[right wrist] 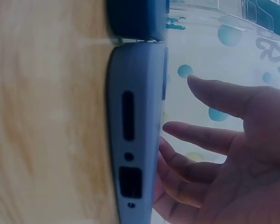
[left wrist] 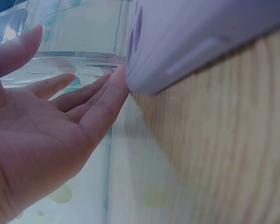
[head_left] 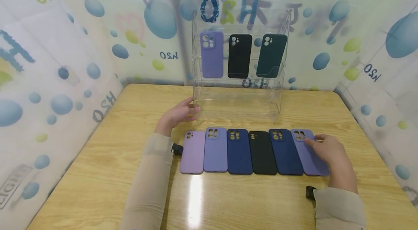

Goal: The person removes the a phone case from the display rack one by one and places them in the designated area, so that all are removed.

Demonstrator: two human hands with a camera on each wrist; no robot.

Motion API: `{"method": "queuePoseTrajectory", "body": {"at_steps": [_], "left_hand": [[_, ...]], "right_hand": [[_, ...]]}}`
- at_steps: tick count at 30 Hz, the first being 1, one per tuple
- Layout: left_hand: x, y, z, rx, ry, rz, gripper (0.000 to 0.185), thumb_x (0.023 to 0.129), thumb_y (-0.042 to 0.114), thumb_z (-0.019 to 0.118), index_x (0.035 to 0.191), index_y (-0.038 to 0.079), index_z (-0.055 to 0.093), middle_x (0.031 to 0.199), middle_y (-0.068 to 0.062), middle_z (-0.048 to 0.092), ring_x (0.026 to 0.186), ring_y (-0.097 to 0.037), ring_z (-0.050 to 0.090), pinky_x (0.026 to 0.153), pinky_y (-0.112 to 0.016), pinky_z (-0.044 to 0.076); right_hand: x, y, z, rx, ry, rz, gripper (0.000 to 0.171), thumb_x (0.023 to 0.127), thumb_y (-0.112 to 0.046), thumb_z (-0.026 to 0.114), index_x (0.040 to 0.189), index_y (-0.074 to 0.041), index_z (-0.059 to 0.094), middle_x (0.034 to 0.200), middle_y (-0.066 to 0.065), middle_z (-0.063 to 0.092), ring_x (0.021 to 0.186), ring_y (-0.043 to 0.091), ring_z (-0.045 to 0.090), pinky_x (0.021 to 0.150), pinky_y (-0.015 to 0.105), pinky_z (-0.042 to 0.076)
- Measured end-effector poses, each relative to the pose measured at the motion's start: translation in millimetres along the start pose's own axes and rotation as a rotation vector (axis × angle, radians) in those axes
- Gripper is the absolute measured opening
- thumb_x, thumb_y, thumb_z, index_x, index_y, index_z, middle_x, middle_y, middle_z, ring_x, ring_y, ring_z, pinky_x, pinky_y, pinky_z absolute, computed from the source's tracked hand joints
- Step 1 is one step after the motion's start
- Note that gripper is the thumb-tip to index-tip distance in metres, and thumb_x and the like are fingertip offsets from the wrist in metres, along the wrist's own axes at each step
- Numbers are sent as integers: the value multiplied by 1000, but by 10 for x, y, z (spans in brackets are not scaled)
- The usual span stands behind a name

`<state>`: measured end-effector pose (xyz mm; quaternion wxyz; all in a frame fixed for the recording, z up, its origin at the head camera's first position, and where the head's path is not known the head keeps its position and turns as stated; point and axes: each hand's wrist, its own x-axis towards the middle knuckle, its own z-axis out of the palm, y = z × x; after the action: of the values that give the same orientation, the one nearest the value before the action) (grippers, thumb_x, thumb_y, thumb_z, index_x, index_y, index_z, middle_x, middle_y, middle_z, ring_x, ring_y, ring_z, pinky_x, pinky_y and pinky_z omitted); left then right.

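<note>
My left hand (head_left: 179,114) is beside the lower left side of a clear tiered display rack (head_left: 238,112). Its fingers are loosely extended and the fingertips look close to the rack; whether they touch it I cannot tell. In the left wrist view the palm of the left hand (left wrist: 51,126) holds nothing. Over the upper right of a purple phone case (head_left: 311,157), at the row's right end, hovers my right hand (head_left: 330,150). The right wrist view shows that case (right wrist: 137,112) edge-on, beside the loosely bent fingers and spread thumb of the right hand (right wrist: 224,158).
Left along the row lie a dark blue case (head_left: 287,153), a black case (head_left: 262,153), another dark blue case (head_left: 240,153), a lavender-blue case (head_left: 216,152) and a pink-lilac case (head_left: 193,153). The rack holds purple (head_left: 212,59), black (head_left: 239,59) and dark green (head_left: 271,57) cases.
</note>
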<state>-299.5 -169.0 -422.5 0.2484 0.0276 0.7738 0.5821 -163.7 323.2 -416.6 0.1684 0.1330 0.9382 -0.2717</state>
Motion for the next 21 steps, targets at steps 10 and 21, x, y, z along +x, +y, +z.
{"method": "queuePoseTrajectory", "body": {"at_steps": [10, 21], "left_hand": [[-5, -8, 4, 2, 3, 6, 82, 111, 20, 57, 173, 17, 4, 177, -21, 20, 157, -37, 39, 123, -49, 46], [-12, 7, 10, 6, -3, 14, 81, 111, 20, 56, 173, 16, 4, 176, -22, 20, 157, -38, 39, 124, -50, 45]], "right_hand": [[0, 10, 4, 54, -12, 7, 80, 106, -46, 58, 158, 12, 35, 157, 42, 39, 141, 63, 41, 110, 70, 46], [-33, -37, -19, 90, -23, -6, 89, 106, -45, 60, 164, 10, 21, 163, 47, 19, 147, 67, 25, 116, 75, 36]]}}
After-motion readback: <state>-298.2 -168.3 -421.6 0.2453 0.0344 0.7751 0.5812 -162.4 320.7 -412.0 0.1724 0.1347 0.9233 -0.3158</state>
